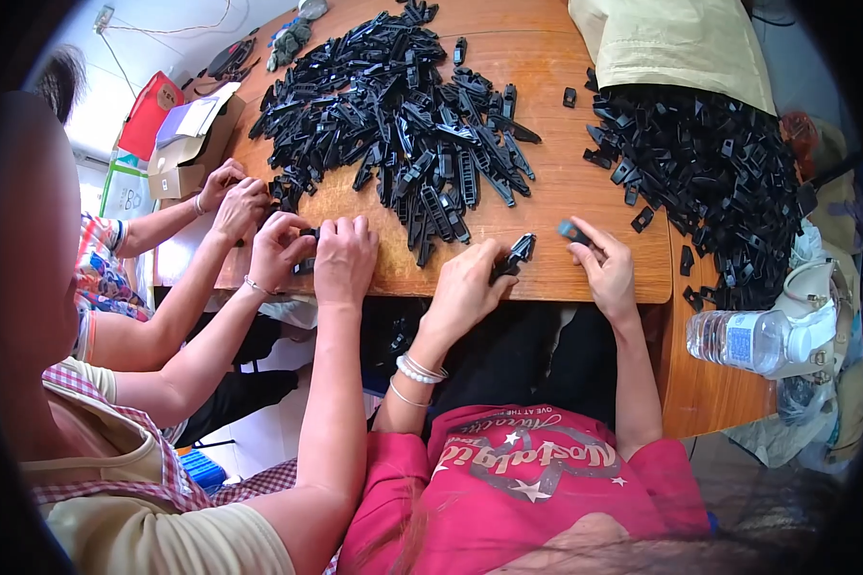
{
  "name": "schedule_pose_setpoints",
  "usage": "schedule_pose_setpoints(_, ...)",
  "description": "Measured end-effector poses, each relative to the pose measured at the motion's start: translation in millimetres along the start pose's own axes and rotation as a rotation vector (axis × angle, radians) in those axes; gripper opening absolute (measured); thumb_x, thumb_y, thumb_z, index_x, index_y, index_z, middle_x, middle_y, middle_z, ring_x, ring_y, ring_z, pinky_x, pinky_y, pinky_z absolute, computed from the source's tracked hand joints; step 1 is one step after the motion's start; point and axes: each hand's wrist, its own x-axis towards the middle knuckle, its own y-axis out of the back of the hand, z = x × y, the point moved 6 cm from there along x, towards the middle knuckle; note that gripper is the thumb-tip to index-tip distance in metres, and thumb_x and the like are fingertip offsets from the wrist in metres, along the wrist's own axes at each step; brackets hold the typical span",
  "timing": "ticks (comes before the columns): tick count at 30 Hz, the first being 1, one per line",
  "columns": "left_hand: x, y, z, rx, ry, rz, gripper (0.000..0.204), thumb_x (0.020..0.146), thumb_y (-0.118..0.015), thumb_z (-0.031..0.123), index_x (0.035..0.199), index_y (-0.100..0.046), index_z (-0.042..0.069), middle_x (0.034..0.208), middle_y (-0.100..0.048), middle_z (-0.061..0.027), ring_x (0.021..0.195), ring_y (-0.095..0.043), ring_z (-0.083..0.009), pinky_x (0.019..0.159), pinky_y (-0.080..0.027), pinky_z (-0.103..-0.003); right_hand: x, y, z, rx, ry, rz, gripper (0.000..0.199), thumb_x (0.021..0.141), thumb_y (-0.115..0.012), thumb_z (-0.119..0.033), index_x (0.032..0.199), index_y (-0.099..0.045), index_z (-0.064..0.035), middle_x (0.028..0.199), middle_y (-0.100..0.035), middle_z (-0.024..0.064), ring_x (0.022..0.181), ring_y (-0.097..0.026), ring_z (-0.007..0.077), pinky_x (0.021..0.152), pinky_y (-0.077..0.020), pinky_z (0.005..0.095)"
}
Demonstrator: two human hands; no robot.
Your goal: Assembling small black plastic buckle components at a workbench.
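Observation:
Close to the front edge of the table, my left hand [466, 289] is closed round a long black plastic part [518, 251], whose tip sticks out past the fingers. Two bracelets circle that wrist. To its right, my right hand [604, 268] pinches a small black plastic piece [572, 231] between thumb and fingertips. The two parts are apart. Beyond my hands spreads a large pile of long black plastic parts [403, 125]. At the right lies a heap of small black plastic pieces [700, 172], spilling from a beige sack [676, 48].
Two people work close on my left; the nearer one's hands [345, 254] handle black parts at the table edge. A clear plastic bottle [738, 340] lies on its side at the right. A cardboard box [187, 158] stands at the far left of the wooden table [556, 163].

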Motion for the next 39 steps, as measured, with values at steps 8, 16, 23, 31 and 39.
schedule_pose_setpoints(8, 5.7, 13.0, -8.8, 0.111, -0.148, 0.051, 0.02, 0.078, -0.07, 0.012, 0.097, -0.069, 0.005, 0.09, -0.059, -0.0059, 0.086, -0.056, -0.0252, 0.071, -0.049, -0.036, 15.5, -27.7, -16.8, -0.21, 0.212, -0.307, 0.029, 0.074, -0.07, 0.004, 0.103, -0.07, 0.0023, 0.084, -0.062, 0.007, 0.082, -0.053, 0.018, 0.073, -0.0431, 0.0277)
schedule_pose_setpoints(16, 9.8, 9.6, -15.7, 0.03, -0.142, 0.014, 0.014, 0.078, -0.07, 0.013, 0.089, -0.07, 0.003, 0.088, -0.061, -0.005, 0.085, -0.056, -0.0245, 0.07, -0.049, -0.036, 23.9, -38.5, -16.1, -0.288, 0.244, -0.408, 0.025, 0.07, -0.072, -0.002, 0.095, -0.073, -0.0027, 0.082, -0.061, 0.0057, 0.086, -0.053, 0.0203, 0.081, -0.0404, 0.0327)
schedule_pose_setpoints(23, -28.5, 21.0, -2.2, 0.039, -0.159, 0.073, 0.016, 0.078, -0.071, 0.007, 0.091, -0.066, 0.0, 0.096, -0.063, -0.0132, 0.088, -0.062, -0.0309, 0.076, -0.05, -0.036, 0.3, -48.5, -25.4, -0.273, 0.327, -0.464, 0.021, 0.074, -0.071, -0.007, 0.096, -0.073, -0.0055, 0.097, -0.06, 0.0055, 0.097, -0.055, 0.0223, 0.09, -0.0392, 0.0342)
schedule_pose_setpoints(31, -90.1, 58.7, -30.3, 0.142, 0.04, 0.345, 0.019, 0.077, -0.067, -0.001, 0.096, -0.064, 0.001, 0.093, -0.059, -0.0155, 0.087, -0.059, -0.0331, 0.077, -0.049, -0.039, 16.3, 63.7, -24.1, -1.051, 0.074, 0.453, 0.024, 0.088, -0.067, -0.02, 0.103, -0.06, -0.0025, 0.097, -0.055, 0.0113, 0.088, -0.058, 0.0286, 0.078, -0.0464, 0.0384)
schedule_pose_setpoints(39, 8.8, 34.4, -35.8, 0.723, -0.258, 0.28, 0.032, 0.079, -0.056, 0.007, 0.111, -0.058, 0.004, 0.119, -0.055, -0.0155, 0.107, -0.051, -0.0293, 0.088, -0.043, -0.037, 3.2, -9.6, -35.9, -0.957, 0.287, 0.126, 0.033, 0.081, -0.067, -0.004, 0.114, -0.063, -0.0058, 0.098, -0.062, 0.0084, 0.095, -0.054, 0.025, 0.083, -0.0408, 0.0396)
